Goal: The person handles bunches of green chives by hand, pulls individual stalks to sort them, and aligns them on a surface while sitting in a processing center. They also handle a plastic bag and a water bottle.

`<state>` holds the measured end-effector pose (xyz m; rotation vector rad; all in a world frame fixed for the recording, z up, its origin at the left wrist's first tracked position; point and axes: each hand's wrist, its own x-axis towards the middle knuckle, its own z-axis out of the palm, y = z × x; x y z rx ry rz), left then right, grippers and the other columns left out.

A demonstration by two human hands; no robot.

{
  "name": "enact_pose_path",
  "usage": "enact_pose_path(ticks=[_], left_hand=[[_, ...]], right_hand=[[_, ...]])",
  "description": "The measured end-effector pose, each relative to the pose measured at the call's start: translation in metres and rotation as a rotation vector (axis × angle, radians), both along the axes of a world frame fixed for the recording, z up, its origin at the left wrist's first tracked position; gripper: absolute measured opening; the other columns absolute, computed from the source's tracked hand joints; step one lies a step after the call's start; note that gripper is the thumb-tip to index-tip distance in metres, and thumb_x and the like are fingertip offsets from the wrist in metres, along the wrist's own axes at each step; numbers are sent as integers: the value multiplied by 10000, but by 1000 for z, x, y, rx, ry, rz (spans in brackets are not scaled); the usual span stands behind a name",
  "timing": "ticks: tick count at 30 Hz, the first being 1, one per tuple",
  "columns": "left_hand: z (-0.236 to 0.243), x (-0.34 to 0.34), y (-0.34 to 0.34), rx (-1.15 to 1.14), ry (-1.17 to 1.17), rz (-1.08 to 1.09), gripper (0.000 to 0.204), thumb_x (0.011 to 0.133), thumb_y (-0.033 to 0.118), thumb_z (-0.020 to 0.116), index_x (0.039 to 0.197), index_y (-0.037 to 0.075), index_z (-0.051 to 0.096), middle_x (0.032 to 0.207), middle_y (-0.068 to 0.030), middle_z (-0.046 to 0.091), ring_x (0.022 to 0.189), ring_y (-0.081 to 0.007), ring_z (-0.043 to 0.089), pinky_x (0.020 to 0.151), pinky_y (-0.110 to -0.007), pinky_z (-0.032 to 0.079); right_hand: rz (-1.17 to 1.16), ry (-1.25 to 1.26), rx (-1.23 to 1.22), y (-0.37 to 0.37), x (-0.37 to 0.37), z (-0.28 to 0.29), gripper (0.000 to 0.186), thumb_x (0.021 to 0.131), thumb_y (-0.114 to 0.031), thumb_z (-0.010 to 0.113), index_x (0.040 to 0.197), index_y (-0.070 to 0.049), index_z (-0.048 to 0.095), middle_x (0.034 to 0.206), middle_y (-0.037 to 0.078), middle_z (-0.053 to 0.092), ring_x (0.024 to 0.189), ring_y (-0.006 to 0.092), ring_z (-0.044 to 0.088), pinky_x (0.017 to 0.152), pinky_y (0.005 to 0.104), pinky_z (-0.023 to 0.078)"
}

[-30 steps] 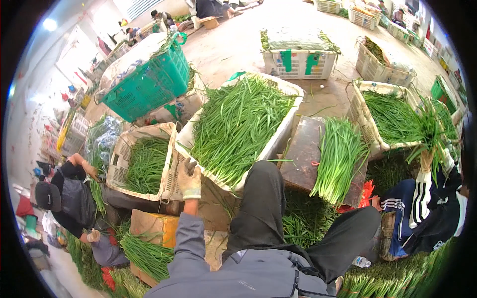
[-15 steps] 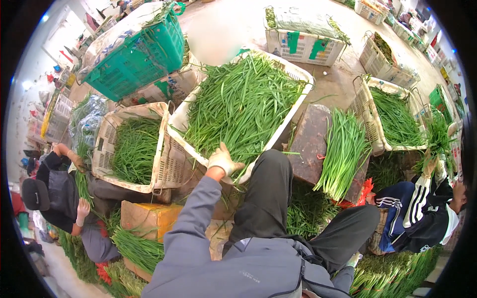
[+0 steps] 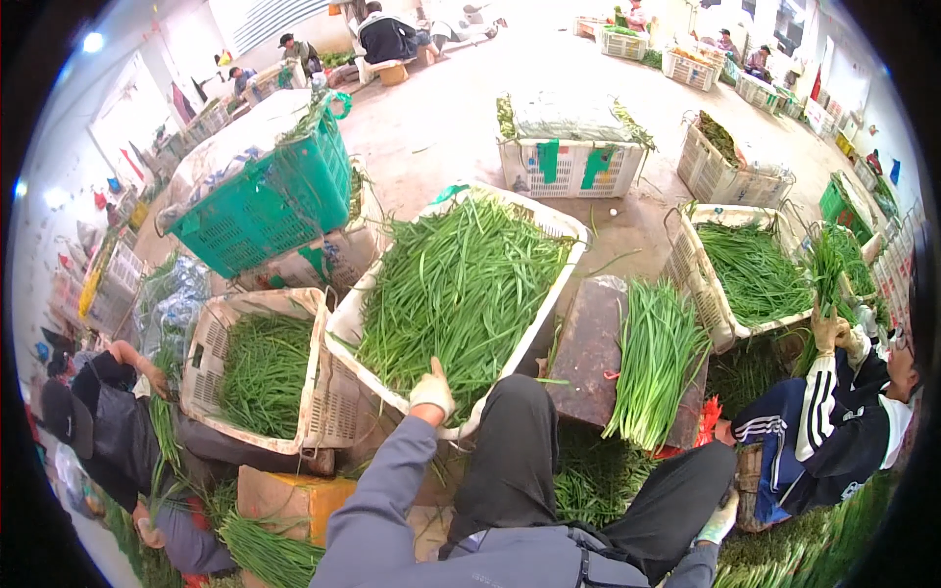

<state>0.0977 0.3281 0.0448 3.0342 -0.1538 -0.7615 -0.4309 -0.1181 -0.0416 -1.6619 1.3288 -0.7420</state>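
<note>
My left hand (image 3: pixel 432 392), in a pale glove, rests on the near rim of a white plastic crate (image 3: pixel 338 333). Its index finger is stretched out over loose garlic chives (image 3: pixel 466 284) heaped in the crate, and nothing shows in its grasp. My right hand (image 3: pixel 720 517), also gloved, is low at the right, beside my right leg. Its fingers are partly hidden, and I cannot make out anything in it. On a dark block (image 3: pixel 586 338) right of the crate lies a neat bunch of chives (image 3: pixel 652 363), white stem ends toward me, with red at one side.
Another crate of greens (image 3: pixel 201 377) stands at left, one (image 3: pixel 750 211) at right, and a green crate (image 3: pixel 265 220) behind. A co-worker (image 3: pixel 108 421) handles greens at left; another (image 3: pixel 818 421) holds up a bunch at right. An orange-brown box (image 3: pixel 284 495) sits near my left arm.
The view has tilted up, showing more floor and people far off. My left hand stays at the crate's near edge, its index finger now pointing away. More of my right hand shows.
</note>
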Motion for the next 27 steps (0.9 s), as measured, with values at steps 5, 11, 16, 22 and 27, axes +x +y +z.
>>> enact_pose_path(ticks=[5, 11, 16, 22, 27], left_hand=[[57, 25, -21, -93, 65, -194, 1109, 688, 505, 785, 1528, 15, 251, 1265, -257, 604, 1139, -368, 620, 983, -412, 500], [96, 153, -64, -328, -317, -188, 1001, 718, 507, 773, 1480, 8, 359, 1302, -259, 581, 1197, -367, 579, 1024, -418, 465], [71, 262, -157, -375, -325, -203, 1147, 683, 528, 812, 1514, -39, 262, 1524, -247, 372, 1414, -349, 374, 1165, -382, 324], [24, 340, -191, -231, -388, -232, 1389, 593, 631, 827, 1531, -89, 99, 1610, -258, 154, 1507, -356, 142, 1234, -374, 150], [-6, 395, -196, -280, -214, -199, 1545, 490, 595, 897, 1532, -81, -22, 1606, -281, 126, 1497, -360, 171, 1224, -361, 195]], right_hand=[[-2, 111, -665, 21, 107, 156, 400, 902, 4, 617, 1299, 0, 563, 1052, 109, 676, 893, 188, 632, 803, 304, 511], [588, 20, -73, 97, 313, 144, 246, 864, -95, 699, 1093, -24, 646, 963, 112, 698, 861, 184, 667, 757, 317, 531], [638, -86, -70, 112, 425, 6, 304, 857, -179, 739, 1100, -21, 647, 889, 142, 708, 791, 231, 692, 769, 322, 543], [593, -138, -214, 121, 429, -17, 247, 833, -157, 747, 1042, -49, 672, 876, 150, 712, 743, 297, 706, 669, 353, 558], [591, -81, -226, 120, 427, -9, 270, 801, -137, 775, 1031, -32, 679, 791, 139, 701, 645, 248, 683, 609, 327, 542]])
